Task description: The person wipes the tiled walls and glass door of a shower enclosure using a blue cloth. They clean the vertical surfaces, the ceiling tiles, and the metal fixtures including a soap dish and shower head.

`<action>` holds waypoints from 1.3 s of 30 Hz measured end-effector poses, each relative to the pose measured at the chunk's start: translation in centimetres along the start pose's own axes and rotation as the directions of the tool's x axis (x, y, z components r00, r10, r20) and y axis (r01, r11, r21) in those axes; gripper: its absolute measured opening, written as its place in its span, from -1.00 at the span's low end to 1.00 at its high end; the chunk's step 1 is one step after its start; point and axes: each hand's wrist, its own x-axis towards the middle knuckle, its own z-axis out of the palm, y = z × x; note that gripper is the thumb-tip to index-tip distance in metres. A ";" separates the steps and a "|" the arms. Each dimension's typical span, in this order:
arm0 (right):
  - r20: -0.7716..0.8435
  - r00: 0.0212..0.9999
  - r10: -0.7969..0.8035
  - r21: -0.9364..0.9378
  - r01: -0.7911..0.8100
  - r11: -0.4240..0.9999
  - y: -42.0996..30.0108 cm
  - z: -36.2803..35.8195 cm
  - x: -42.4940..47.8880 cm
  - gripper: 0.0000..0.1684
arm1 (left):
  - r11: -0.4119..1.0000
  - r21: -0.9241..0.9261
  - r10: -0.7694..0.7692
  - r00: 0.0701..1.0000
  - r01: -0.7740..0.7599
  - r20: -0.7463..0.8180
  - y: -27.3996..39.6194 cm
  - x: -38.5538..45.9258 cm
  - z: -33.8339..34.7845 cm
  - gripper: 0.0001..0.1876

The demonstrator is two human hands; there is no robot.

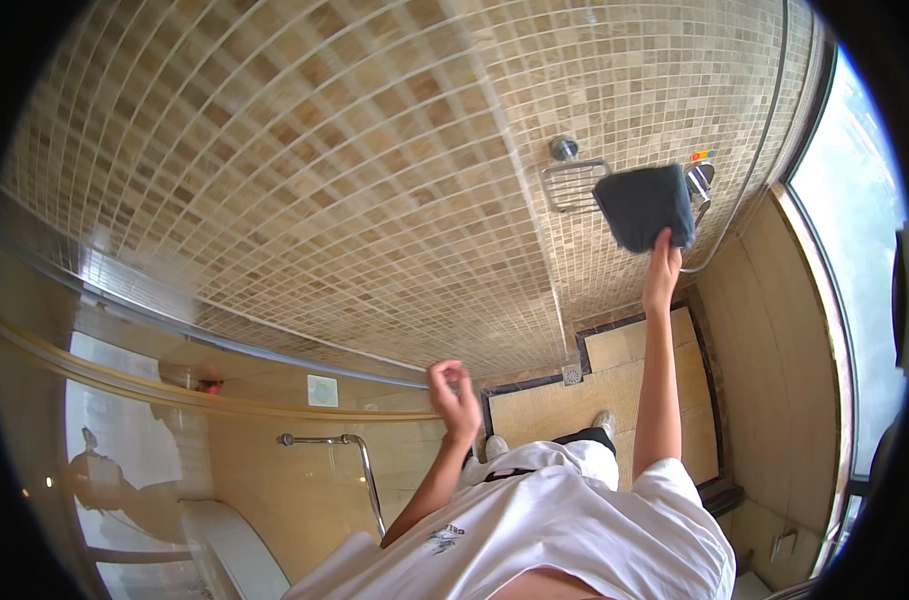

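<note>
My right hand [663,270] is stretched out ahead and grips the lower edge of a folded dark grey cloth [643,206]. The cloth is held in front of the mosaic-tiled wall [612,90], between a wire soap rack [570,187] and a chrome shower mixer [700,184], and hides part of each. Whether it touches the rack or the wall, I cannot tell. My left hand [456,401] is raised near the glass panel with its fingers curled and nothing seen in it.
A curved glass shower panel [252,442] with a chrome handle [364,457] stands at the left. The shower hose [758,165] hangs by the window [859,247] at the right. Dark edging borders the tiled floor [537,405], which has a square drain [572,375].
</note>
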 end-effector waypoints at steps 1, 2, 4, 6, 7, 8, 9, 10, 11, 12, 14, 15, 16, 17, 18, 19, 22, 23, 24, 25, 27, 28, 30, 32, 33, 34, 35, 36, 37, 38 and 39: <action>-0.063 0.990 0.126 0.184 -0.113 0.976 -1.3 -0.6 -0.9 -0.46 | 0.999 0.020 0.038 0.998 -0.039 0.042 1.9 0.0 1.7 -0.87; -0.029 0.982 0.185 0.289 -0.169 0.942 -1.2 -2.1 -1.4 -0.41 | 0.996 0.004 0.092 0.994 -0.092 0.058 3.7 0.3 3.4 -0.86; 0.065 0.957 0.282 0.454 -0.280 0.846 -0.6 -4.9 -2.7 -0.34 | 0.982 0.049 0.176 0.979 -0.182 0.105 6.6 1.1 6.1 -0.83; 0.167 0.920 0.353 0.539 -0.385 0.749 0.0 -7.4 -3.9 -0.35 | 0.900 0.170 0.406 0.914 -0.401 0.009 8.9 3.6 7.8 -0.73; 0.212 0.899 0.384 0.559 -0.434 0.707 0.1 -8.5 -4.4 -0.36 | 0.871 0.246 0.451 0.890 -0.425 -0.060 10.2 5.2 8.3 -0.62; 0.267 0.874 0.406 0.589 -0.482 0.649 -0.2 -9.5 -4.8 -0.37 | 0.838 0.325 0.498 0.858 -0.439 -0.127 11.6 6.9 8.5 -0.50; 0.274 0.856 0.439 0.610 -0.508 0.608 -0.2 -10.6 -5.0 -0.39 | 0.818 0.367 0.520 0.842 -0.444 -0.142 13.0 8.5 8.6 -0.39; 0.283 0.836 0.469 0.630 -0.531 0.566 0.0 -11.8 -4.8 -0.40 | 0.796 0.408 0.543 0.825 -0.448 -0.155 14.1 10.1 9.1 -0.28; 0.293 0.815 0.499 0.648 -0.553 0.523 0.2 -12.8 -4.5 -0.41 | 0.782 0.409 0.568 0.808 -0.471 -0.156 14.7 11.6 10.3 -0.25; 0.287 0.819 0.496 0.654 -0.546 0.523 -0.2 -13.4 -4.1 -0.43 | 0.767 0.417 0.590 0.791 -0.487 -0.161 15.0 13.1 11.1 -0.22; 0.290 0.834 0.470 0.665 -0.529 0.527 -1.0 -14.5 -2.6 -0.45 | 0.751 0.441 0.612 0.769 -0.492 -0.184 15.1 16.1 13.4 -0.14; 0.303 0.836 0.458 0.662 -0.530 0.530 -1.6 -14.6 -1.9 -0.45 | 0.749 0.467 0.609 0.765 -0.469 -0.209 14.1 17.1 14.8 -0.09; 0.303 0.845 0.441 0.658 -0.520 0.544 -1.9 -15.0 -0.9 -0.44 | 0.716 0.535 0.646 0.717 -0.449 -0.262 13.3 18.1 16.3 -0.10; 0.317 0.846 0.428 0.663 -0.521 0.538 -1.8 -15.7 -0.3 -0.41 | 0.685 0.589 0.658 0.710 -0.428 -0.250 12.4 18.3 16.1 -0.11; 0.300 0.854 0.425 0.667 -0.506 0.547 -1.9 -16.3 0.3 -0.40 | 0.658 0.628 0.670 0.702 -0.414 -0.240 12.1 18.0 16.2 -0.12; 0.285 0.863 0.417 0.669 -0.491 0.559 -2.1 -16.8 0.9 -0.39 | 0.633 0.665 0.681 0.693 -0.397 -0.235 11.8 17.7 16.4 -0.12; 0.249 0.865 0.436 0.669 -0.479 0.568 -2.6 -19.0 2.2 -0.38 | 0.585 0.653 0.777 0.565 -0.482 -0.278 9.9 18.3 16.8 -0.13; 0.257 0.861 0.439 0.672 -0.486 0.559 -2.3 -19.8 2.8 -0.38 | 0.596 0.649 0.759 0.596 -0.472 -0.264 10.0 18.2 17.0 -0.13; 0.249 0.862 0.442 0.666 -0.483 0.569 -2.1 -20.0 3.4 -0.38 | 0.604 0.651 0.742 0.622 -0.459 -0.250 10.4 17.8 16.7 -0.13; 0.245 0.861 0.447 0.657 -0.486 0.576 -1.9 -20.0 4.1 -0.39 | 0.611 0.657 0.723 0.649 -0.442 -0.236 10.5 17.6 16.5 -0.13; 0.303 0.826 0.476 0.595 -0.554 0.582 -2.0 -18.3 6.5 -0.39 | 0.606 0.662 0.723 0.652 -0.440 -0.229 10.4 17.3 15.9 -0.13; 0.349 0.804 0.482 0.546 -0.592 0.593 -2.3 -17.1 8.1 -0.39 | 0.601 0.661 0.732 0.642 -0.450 -0.228 10.4 17.4 15.9 -0.13; 0.457 0.754 0.472 0.460 -0.654 0.600 -2.5 -13.8 11.6 -0.37 | 0.592 0.667 0.740 0.634 -0.452 -0.227 10.7 17.3 16.0 -0.13; 0.547 0.701 0.458 0.363 -0.691 0.625 -4.7 -8.6 14.7 -0.39 | 0.608 0.660 0.735 0.626 -0.441 -0.259 10.1 17.6 16.6 -0.13; 0.613 0.663 0.429 0.322 -0.706 0.631 -5.4 -6.2 15.9 -0.40 | 0.620 0.657 0.727 0.631 -0.430 -0.273 9.6 17.2 16.9 -0.13; 0.654 0.614 0.442 0.255 -0.730 0.634 -6.0 -4.1 17.0 -0.40 | 0.634 0.653 0.718 0.630 -0.415 -0.296 9.5 17.3 17.2 -0.15; 0.690 0.565 0.452 0.194 -0.746 0.637 -6.5 -2.1 18.1 -0.41 | 0.648 0.644 0.710 0.630 -0.407 -0.316 9.3 17.3 17.5 -0.16; 0.722 0.516 0.460 0.127 -0.753 0.645 -6.9 -0.3 18.8 -0.42 | 0.655 0.637 0.708 0.626 -0.406 -0.328 9.2 17.3 17.4 -0.16; 0.748 0.470 0.468 0.071 -0.758 0.648 -7.1 1.1 19.0 -0.42 | 0.656 0.630 0.711 0.622 -0.416 -0.329 9.2 17.3 17.3 -0.17; 0.792 0.427 0.437 0.026 -0.738 0.675 -7.6 2.2 19.2 -0.42 | 0.666 0.617 0.706 0.620 -0.418 -0.342 9.5 17.3 17.5 -0.20; 0.800 0.397 0.450 0.014 -0.762 0.648 -7.7 2.7 19.0 -0.42 | 0.673 0.617 0.700 0.621 -0.408 -0.353 9.6 17.1 17.3 -0.21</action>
